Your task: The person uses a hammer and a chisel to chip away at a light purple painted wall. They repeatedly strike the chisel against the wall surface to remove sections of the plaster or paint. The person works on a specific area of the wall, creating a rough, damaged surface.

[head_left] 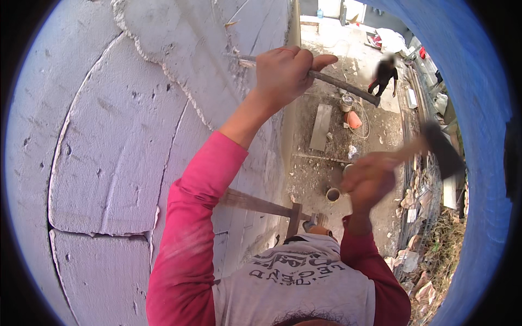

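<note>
Long dark steel chisel (337,81) sits clenched in your left hand (283,73); at four o'clock your right hand (370,182) grips a blurred, probably wooden-handled hammer (443,149); a stray swing could hit knuckles.

Rough matt block wall (125,136), dull metal chisel (348,87), wooden-handled hammer (440,149).

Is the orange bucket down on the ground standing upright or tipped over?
Tipped, it seems. The orange bucket lies on the dirt ground beside a pale upright bucket; it shows its side rather than an open mouth, though it is small.

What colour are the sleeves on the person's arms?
Bright pink sleeves, clearest in the head view.
</note>
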`<state>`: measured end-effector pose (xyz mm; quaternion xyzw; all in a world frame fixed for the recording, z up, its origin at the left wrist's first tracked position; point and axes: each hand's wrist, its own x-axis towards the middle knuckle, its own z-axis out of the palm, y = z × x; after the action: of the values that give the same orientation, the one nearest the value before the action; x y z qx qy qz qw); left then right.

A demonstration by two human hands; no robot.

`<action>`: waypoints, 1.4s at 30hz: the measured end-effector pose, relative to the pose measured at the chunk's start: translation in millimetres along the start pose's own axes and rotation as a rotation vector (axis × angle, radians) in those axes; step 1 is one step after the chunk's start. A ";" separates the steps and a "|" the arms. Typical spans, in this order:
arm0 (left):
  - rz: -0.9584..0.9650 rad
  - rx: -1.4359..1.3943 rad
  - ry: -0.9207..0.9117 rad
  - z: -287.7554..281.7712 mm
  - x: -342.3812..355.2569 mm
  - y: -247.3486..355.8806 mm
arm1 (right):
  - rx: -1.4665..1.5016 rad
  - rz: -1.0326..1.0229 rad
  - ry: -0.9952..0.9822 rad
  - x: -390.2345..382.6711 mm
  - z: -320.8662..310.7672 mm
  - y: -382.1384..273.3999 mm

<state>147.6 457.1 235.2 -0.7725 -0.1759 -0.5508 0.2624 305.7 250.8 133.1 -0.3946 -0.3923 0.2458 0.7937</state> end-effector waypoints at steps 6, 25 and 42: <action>0.001 -0.040 -0.007 9.3 -2.6 4.2 | 0.361 -0.257 0.056 18.7 -0.4 -8.9; -0.002 -0.073 -0.009 12.5 -8.4 4.6 | 0.088 0.186 0.012 -4.0 -0.7 6.4; -0.016 -0.039 -0.070 15.0 -12.1 8.8 | -0.245 0.141 -0.219 -13.4 2.8 31.2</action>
<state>160.0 459.2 218.0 -0.7947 -0.1804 -0.5290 0.2366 293.2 260.3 102.9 -0.4859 -0.4748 0.2924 0.6731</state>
